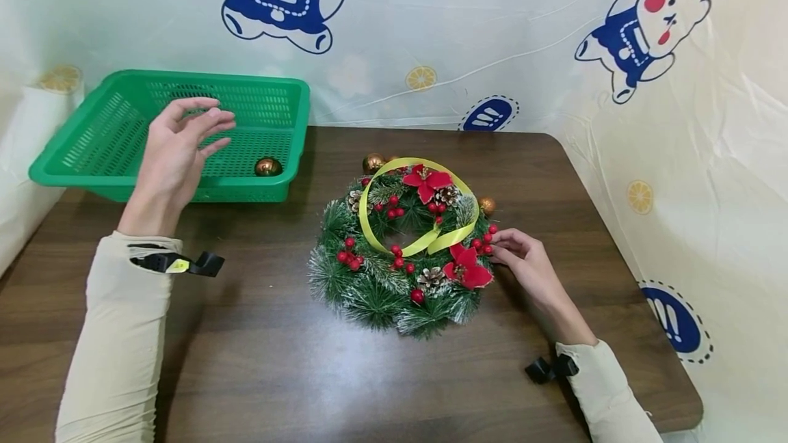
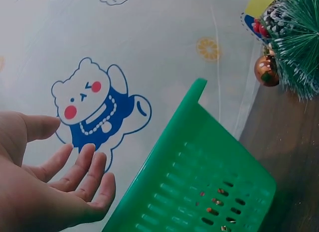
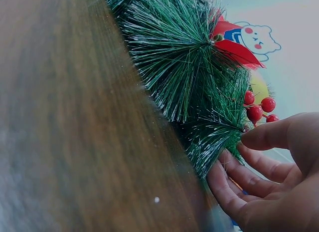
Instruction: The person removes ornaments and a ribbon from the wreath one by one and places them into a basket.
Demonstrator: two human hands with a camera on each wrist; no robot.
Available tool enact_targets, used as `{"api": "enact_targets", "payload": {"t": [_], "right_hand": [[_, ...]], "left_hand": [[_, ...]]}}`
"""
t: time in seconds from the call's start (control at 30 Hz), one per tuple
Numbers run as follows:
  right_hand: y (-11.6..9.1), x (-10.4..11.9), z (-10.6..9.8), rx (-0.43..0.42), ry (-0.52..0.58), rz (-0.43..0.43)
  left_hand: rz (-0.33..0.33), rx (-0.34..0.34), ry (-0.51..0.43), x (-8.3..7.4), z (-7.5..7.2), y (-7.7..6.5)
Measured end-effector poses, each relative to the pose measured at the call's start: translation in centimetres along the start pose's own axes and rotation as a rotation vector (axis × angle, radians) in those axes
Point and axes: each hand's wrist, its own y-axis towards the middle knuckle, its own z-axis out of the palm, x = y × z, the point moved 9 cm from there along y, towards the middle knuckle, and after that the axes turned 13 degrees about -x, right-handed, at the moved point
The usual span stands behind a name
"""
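A green wreath [image 1: 375,303] with frosted tips, red berries, pine cones and red flowers lies on the table. A loop of yellow ribbon [image 1: 363,217] rests on top of it. My right hand [image 1: 526,265] holds the wreath's right edge, thumb by the red berries [image 3: 254,113] and fingers under the greenery in the right wrist view. Copper balls, one [image 1: 373,163] at the back and another [image 1: 487,206] at the right, sit at the wreath's rim. Over the green basket [image 1: 295,135] hovers my left hand [image 1: 178,149], fingers loosely bent, nothing in it.
Inside the basket, near its front right corner, lies a copper ball [image 1: 268,167]. The basket stands at the back left of the brown wooden table [image 1: 258,354]. A printed sheet [image 1: 382,19] hangs behind the table and along its right side.
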Motion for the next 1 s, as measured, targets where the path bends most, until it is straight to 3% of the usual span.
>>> {"api": "enact_targets", "payload": {"t": [0.4, 0.67, 1.0], "right_hand": [[0.2, 0.0, 0.2, 0.005, 0.011, -0.002], [-0.1, -0.1, -0.3, -0.01, 0.017, 0.008], [-0.2, 0.1, -0.1, -0.005, 0.019, 0.006]], "left_hand": [[0.056, 0.079, 0.086, 0.5, 2.5, -1.1], [0.102, 0.143, 0.258, 1.7, 5.3, -1.5], [0.125, 0.214, 0.373, 3.1, 8.3, -1.9]]}}
